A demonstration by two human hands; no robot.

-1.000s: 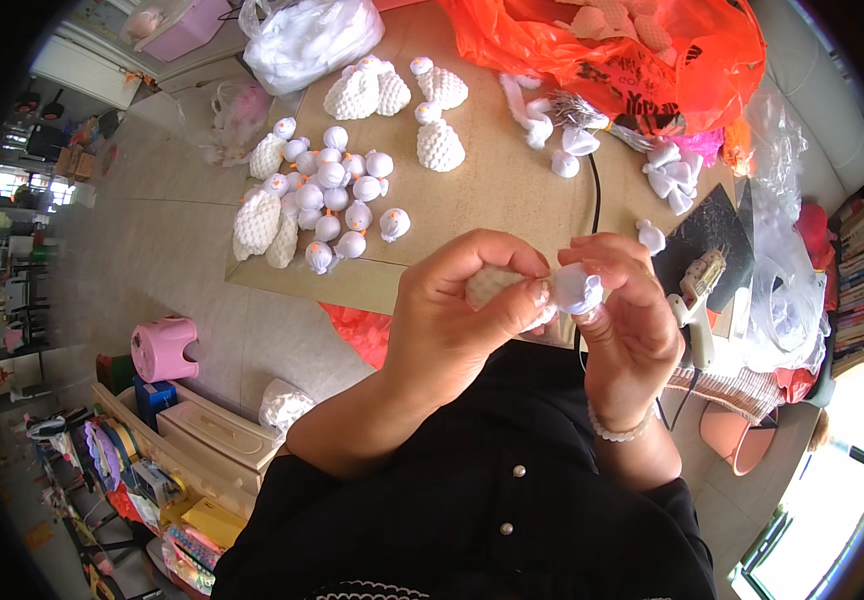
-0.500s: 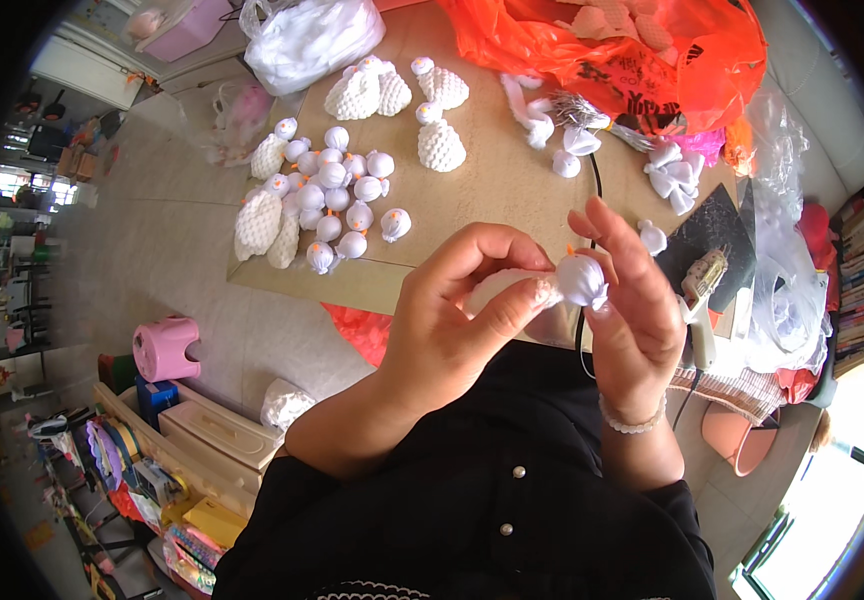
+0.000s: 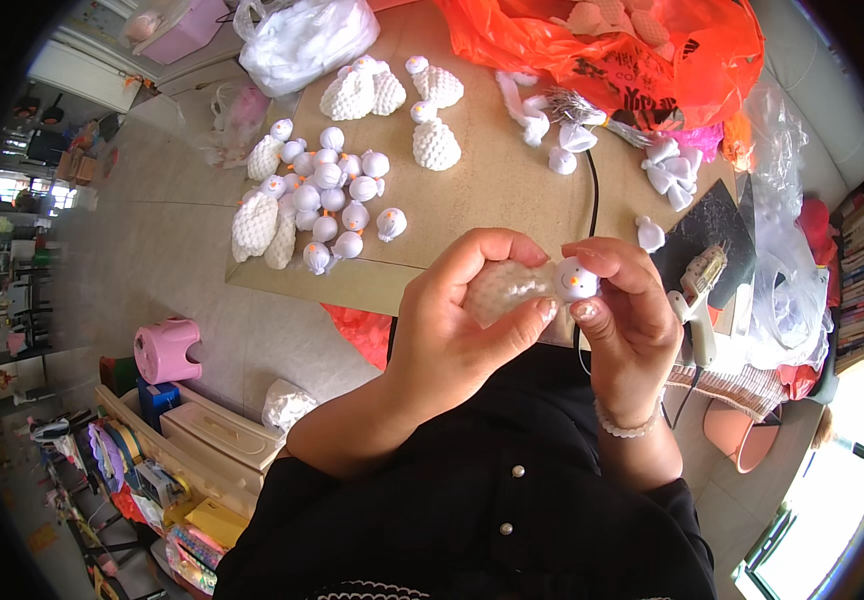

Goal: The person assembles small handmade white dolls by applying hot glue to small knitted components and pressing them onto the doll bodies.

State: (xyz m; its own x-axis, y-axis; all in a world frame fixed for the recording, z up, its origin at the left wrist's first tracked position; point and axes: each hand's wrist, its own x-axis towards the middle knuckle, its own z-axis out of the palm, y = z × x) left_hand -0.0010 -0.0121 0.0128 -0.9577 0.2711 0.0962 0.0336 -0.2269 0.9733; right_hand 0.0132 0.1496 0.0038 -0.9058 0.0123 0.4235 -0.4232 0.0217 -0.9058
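My left hand (image 3: 462,310) is closed round a white knitted doll body (image 3: 502,290), thumb along its near side. At the body's right end sits a small white ball head (image 3: 577,281) with dot eyes and an orange nose, its face turned up. My right hand (image 3: 632,310) pinches that head between thumb and fingers. Head and body touch; the joint is partly covered by my fingertips. To the left lies a cluster of similar white heads (image 3: 330,175). Beyond it are finished-looking knitted figures with heads, one a snowman-like figure (image 3: 437,145).
A glue gun (image 3: 697,300) lies by a black board (image 3: 722,240) on the right. An orange-red plastic bag (image 3: 612,70) and a white bag (image 3: 307,45) stand at the far side. A black cable (image 3: 593,190) crosses the table (image 3: 492,200). Small white fabric pieces (image 3: 670,172) lie right.
The head has turned so its face now points up toward me and sits against the knitted body. My right fingers have closed in on it, after being spread more upright.
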